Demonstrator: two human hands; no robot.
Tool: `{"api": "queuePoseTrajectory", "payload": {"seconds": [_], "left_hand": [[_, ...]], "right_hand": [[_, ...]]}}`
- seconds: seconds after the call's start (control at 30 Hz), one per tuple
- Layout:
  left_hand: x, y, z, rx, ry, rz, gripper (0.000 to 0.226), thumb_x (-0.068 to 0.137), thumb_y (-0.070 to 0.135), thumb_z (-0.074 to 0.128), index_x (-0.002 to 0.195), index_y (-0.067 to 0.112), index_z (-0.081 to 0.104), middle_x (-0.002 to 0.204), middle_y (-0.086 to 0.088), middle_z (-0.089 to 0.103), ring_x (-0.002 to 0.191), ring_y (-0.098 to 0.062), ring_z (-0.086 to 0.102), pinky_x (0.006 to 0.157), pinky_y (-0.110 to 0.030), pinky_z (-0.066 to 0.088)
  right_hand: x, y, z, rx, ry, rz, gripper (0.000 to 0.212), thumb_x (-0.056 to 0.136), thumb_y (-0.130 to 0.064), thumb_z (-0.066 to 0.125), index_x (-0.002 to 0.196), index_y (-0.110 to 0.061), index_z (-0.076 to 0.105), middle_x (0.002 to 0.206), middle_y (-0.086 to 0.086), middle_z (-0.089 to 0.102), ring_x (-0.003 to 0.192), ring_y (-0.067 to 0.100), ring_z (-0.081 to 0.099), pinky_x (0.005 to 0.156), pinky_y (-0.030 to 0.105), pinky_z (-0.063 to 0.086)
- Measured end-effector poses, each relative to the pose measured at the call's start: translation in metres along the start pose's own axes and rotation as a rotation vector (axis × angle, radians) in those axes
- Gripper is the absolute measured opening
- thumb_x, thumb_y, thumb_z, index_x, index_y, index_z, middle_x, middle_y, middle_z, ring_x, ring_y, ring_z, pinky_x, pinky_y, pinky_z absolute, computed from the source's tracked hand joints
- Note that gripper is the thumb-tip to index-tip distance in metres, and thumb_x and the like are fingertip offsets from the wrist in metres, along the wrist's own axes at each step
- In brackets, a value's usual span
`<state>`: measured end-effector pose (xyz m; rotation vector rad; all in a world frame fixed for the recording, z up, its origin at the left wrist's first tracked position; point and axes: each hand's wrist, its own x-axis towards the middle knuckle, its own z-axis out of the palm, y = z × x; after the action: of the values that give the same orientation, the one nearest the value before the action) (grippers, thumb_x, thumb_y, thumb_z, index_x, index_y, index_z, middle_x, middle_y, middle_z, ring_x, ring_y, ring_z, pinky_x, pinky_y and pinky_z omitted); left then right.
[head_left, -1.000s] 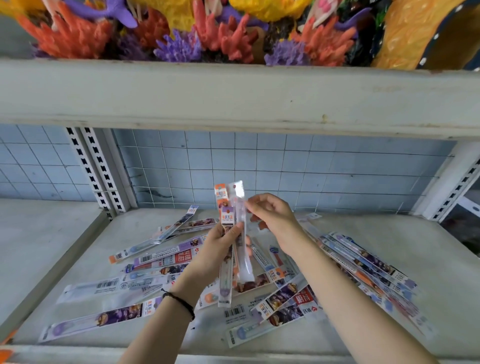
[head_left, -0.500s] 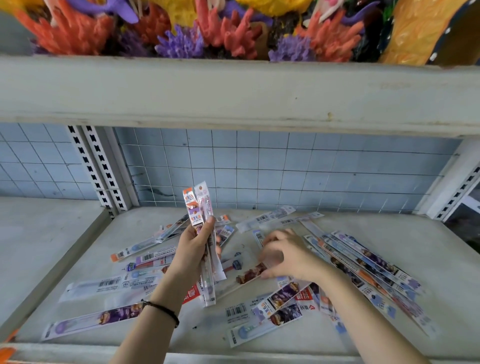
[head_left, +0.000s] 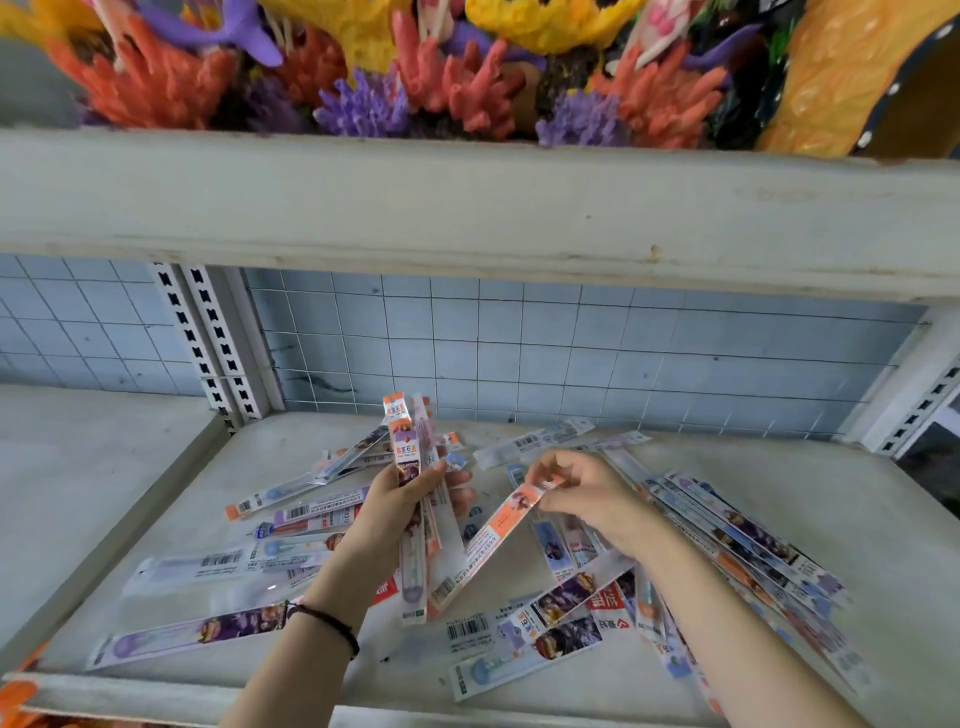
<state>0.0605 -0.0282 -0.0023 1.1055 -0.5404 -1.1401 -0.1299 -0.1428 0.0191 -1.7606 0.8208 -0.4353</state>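
Just above the shelf (head_left: 156, 519), gripped an upright bundle (head_left: 409, 452) of packets in the curled left hand (head_left: 395, 514), likely to keep them squared, and pinched one orange packet (head_left: 498, 535) by its upper end with the right hand (head_left: 587, 493), seemingly to add it.

Reaching forward with both bare forearms; gripping with left hand (head_left: 395, 512), raised, thumb across the front, fingers curled behind; pinching with right hand (head_left: 592, 493), palm down, fingertips together.

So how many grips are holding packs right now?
2. The left grip holds an upright bundle of packs at centre; the right grip, just beside it, pinches the upper end of one orange pack.
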Motion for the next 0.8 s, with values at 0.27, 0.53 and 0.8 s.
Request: {"api": "queuePoseTrajectory", "payload": {"seconds": [0.27,0.53,0.8], "left_hand": [[-0.005,0.005,0.009,0.278,-0.088,-0.046,0.024,0.094,0.013,0.056,0.112,-0.003,0.052,0.084,-0.011,0.072,0.067,-0.022,0.069,0.06,-0.032,0.057],[-0.004,0.011,0.022,0.154,-0.317,-0.064,0.026,0.086,0.006,0.063,0.11,0.002,0.052,0.078,-0.01,0.068,0.06,-0.021,0.065,0.058,-0.032,0.057],[0.002,0.009,0.014,0.304,-0.246,-0.015,0.03,0.082,0.01,0.069,0.108,0.002,0.056,0.076,-0.008,0.07,0.063,-0.02,0.065,0.064,-0.035,0.056]], "right_hand": [[0.008,-0.012,-0.003,0.068,-0.026,0.027,0.019,0.079,0.003,0.068,0.082,-0.016,0.069,0.091,0.007,0.071,0.087,0.015,0.063,0.084,0.027,0.053],[0.014,-0.035,0.021,0.082,0.123,-0.062,0.027,0.08,0.004,0.067,0.094,-0.019,0.067,0.089,-0.004,0.069,0.081,0.008,0.063,0.08,0.025,0.053],[0.004,-0.028,0.029,0.209,0.14,0.074,0.014,0.088,-0.02,0.065,0.101,-0.014,0.068,0.09,0.0,0.073,0.078,0.008,0.068,0.07,0.025,0.054]]}}
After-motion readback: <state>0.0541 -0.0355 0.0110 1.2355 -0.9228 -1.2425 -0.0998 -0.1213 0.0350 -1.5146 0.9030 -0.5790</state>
